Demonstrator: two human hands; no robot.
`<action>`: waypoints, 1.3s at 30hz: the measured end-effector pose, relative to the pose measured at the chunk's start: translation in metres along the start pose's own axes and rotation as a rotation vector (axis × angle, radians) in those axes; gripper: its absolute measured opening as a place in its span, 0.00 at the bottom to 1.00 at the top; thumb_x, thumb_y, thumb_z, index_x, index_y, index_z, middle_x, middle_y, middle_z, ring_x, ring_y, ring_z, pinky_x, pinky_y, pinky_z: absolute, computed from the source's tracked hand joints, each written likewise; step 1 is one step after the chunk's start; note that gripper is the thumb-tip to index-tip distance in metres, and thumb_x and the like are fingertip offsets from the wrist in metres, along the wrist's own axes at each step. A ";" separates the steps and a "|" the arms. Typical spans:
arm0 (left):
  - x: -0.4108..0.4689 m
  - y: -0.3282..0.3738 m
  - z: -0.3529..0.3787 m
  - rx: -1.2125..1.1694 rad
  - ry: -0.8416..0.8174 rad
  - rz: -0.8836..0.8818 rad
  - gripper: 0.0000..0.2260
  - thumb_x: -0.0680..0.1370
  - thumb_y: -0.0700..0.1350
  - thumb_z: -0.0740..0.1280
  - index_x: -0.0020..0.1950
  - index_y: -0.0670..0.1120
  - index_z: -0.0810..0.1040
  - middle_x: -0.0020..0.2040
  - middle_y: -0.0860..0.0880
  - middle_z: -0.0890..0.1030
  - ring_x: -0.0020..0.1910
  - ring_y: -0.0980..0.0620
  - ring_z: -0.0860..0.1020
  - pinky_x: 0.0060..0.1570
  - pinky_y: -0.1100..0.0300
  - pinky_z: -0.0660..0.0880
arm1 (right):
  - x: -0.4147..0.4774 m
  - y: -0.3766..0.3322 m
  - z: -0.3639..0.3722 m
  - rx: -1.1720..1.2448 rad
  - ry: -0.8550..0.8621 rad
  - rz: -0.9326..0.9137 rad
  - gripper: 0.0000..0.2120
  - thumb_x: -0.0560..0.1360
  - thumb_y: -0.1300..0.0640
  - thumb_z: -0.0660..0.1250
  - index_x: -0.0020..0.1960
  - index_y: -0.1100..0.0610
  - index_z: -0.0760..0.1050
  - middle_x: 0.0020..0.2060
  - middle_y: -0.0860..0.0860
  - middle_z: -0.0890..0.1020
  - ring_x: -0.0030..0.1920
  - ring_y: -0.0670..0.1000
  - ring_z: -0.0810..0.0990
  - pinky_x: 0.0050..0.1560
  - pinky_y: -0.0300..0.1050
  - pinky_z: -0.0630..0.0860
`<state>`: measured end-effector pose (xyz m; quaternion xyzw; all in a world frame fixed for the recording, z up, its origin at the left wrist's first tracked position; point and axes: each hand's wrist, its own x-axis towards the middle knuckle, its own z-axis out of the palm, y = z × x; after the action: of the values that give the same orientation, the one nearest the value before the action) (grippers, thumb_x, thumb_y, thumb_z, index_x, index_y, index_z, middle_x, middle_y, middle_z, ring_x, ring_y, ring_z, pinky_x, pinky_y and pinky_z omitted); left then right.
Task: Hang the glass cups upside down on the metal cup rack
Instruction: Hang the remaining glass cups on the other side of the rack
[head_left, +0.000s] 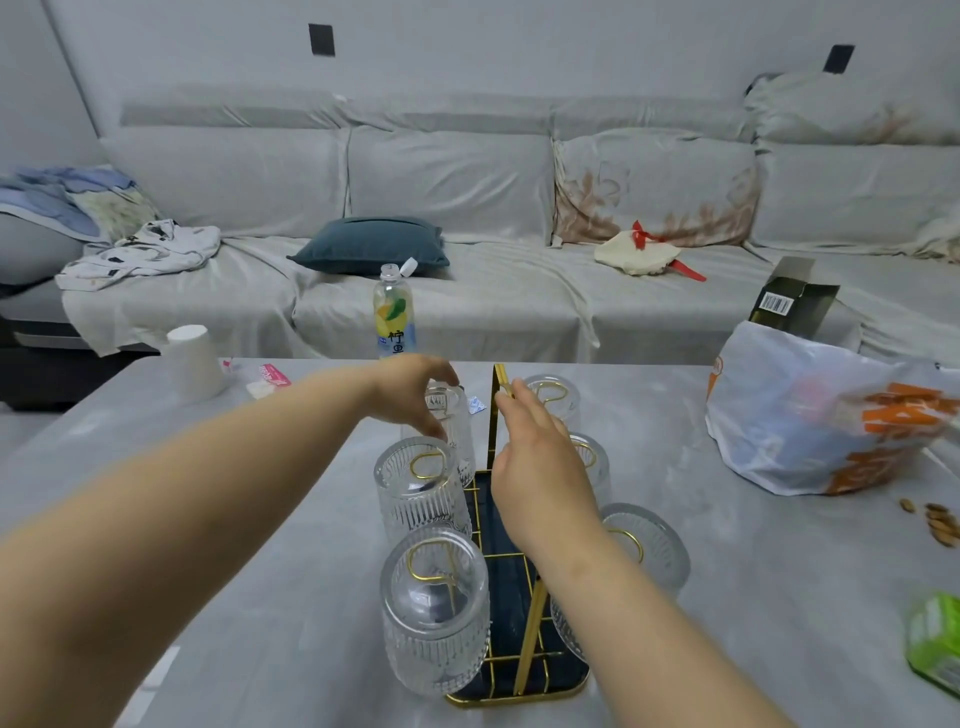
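Note:
A gold wire cup rack (511, 670) with a dark tray stands on the grey table, its tall handle (497, 384) rising at the far end. Ribbed glass cups hang upside down on its prongs: two on the near left (434, 618) (415, 493), three on the right (649, 545) (595, 460) (558, 397). My left hand (415, 392) grips the top of another upside-down glass cup (452, 421) at the rack's far left. My right hand (535, 467) pinches the handle's top bar with its fingertips.
A lemon drink bottle (395, 317) and a white paper cup (193, 364) stand at the table's far edge. A plastic bag (810, 415), scattered nuts (940, 525) and a green packet (935, 639) lie to the right. A grey sofa runs behind the table.

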<state>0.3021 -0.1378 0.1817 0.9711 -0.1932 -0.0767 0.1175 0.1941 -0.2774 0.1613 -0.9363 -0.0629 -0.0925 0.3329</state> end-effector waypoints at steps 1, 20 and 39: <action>-0.001 -0.001 -0.002 -0.043 -0.010 0.001 0.29 0.66 0.47 0.73 0.64 0.46 0.68 0.66 0.46 0.71 0.64 0.47 0.69 0.62 0.55 0.65 | 0.000 0.000 0.000 0.000 0.001 0.001 0.26 0.75 0.67 0.53 0.71 0.54 0.54 0.75 0.47 0.52 0.73 0.50 0.52 0.71 0.45 0.56; -0.048 -0.004 0.003 -0.492 0.325 -0.057 0.11 0.76 0.44 0.60 0.57 0.44 0.75 0.54 0.47 0.78 0.51 0.55 0.72 0.52 0.59 0.66 | -0.001 -0.001 0.000 -0.010 0.021 -0.002 0.25 0.75 0.67 0.52 0.70 0.54 0.57 0.74 0.48 0.54 0.72 0.51 0.55 0.69 0.46 0.59; -0.106 -0.005 0.090 -0.931 0.420 -0.133 0.29 0.66 0.41 0.74 0.63 0.51 0.67 0.57 0.53 0.73 0.57 0.54 0.71 0.61 0.56 0.66 | -0.006 -0.005 -0.002 -0.006 0.018 0.014 0.24 0.73 0.67 0.54 0.68 0.55 0.61 0.74 0.49 0.57 0.71 0.53 0.58 0.67 0.46 0.61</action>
<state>0.1890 -0.1094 0.1049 0.8206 -0.0486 0.0348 0.5684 0.1875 -0.2755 0.1647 -0.9368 -0.0533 -0.0988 0.3314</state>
